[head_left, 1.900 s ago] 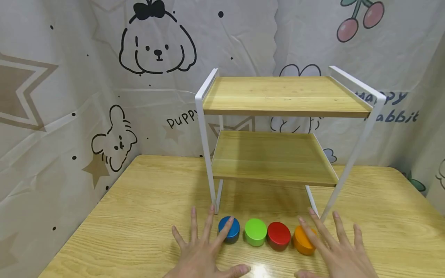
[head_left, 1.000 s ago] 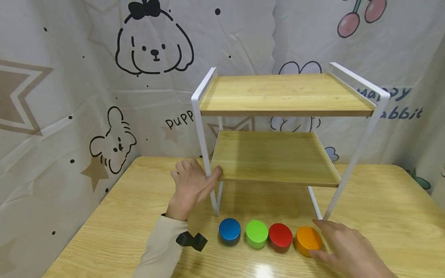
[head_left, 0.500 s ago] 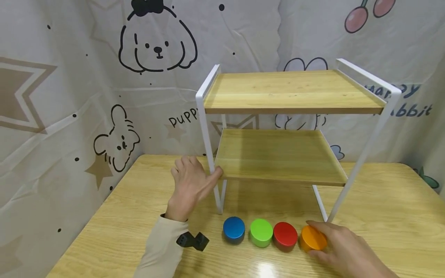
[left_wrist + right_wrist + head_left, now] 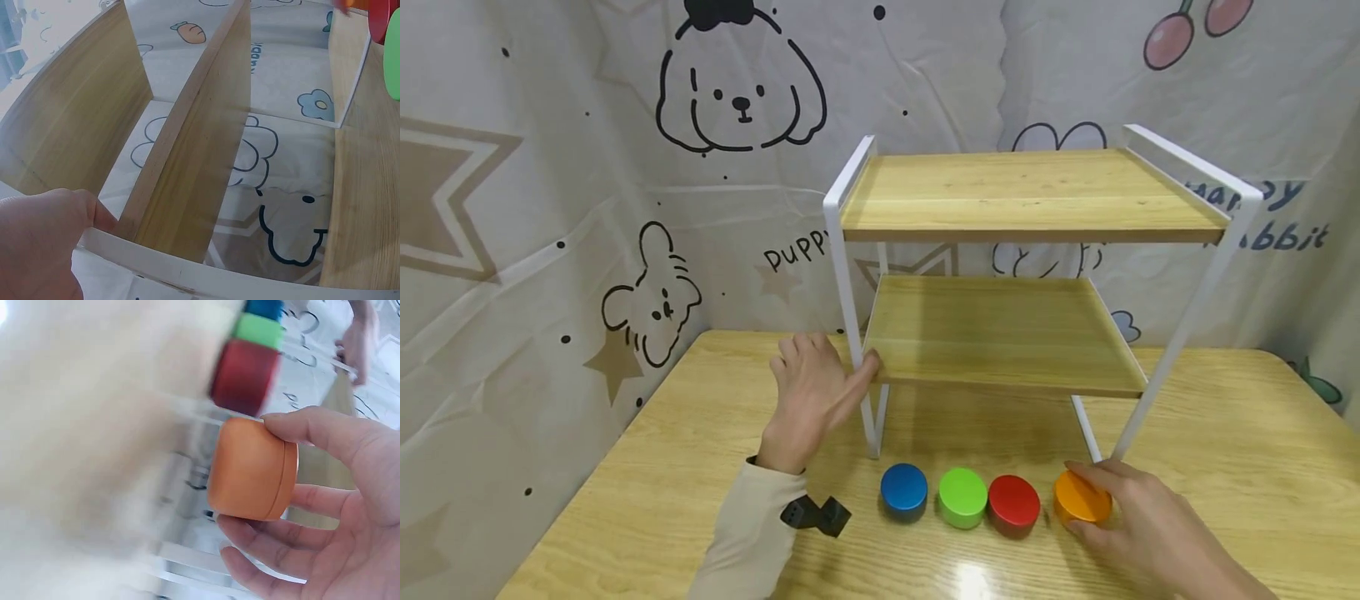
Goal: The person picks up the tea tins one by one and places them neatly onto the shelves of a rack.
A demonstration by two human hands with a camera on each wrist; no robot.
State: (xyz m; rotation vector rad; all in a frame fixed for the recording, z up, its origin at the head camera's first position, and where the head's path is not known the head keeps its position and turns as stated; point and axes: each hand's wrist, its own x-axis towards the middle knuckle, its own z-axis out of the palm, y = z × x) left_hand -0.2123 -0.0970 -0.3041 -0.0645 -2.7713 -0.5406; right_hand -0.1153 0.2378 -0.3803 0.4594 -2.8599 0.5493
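Observation:
My left hand point(image 4: 811, 396) grips the left front post of a two-tier shelf rack point(image 4: 1030, 193), level with its lower wooden board point(image 4: 1007, 329). In the left wrist view the thumb point(image 4: 94, 209) hooks over the white frame point(image 4: 244, 275). At the front right, my right hand point(image 4: 1150, 521) pinches a small round orange canister point(image 4: 1084, 500) between thumb and fingers. The right wrist view shows a lid seam around that canister. Left of it stand a red canister point(image 4: 1014, 506), a green canister point(image 4: 963, 498) and a blue canister point(image 4: 904, 492), in a row.
The rack stands on a wooden table point(image 4: 647, 500), with its right front post point(image 4: 1187, 333) close behind the right hand. A printed cloth point(image 4: 925, 92) hangs behind and to the left. A black device point(image 4: 816, 517) sits on the left wrist.
From spread flat over the table, my left hand has gone up to the rack's post. My right hand has taken hold of the orange canister, which has shifted right, away from the red one.

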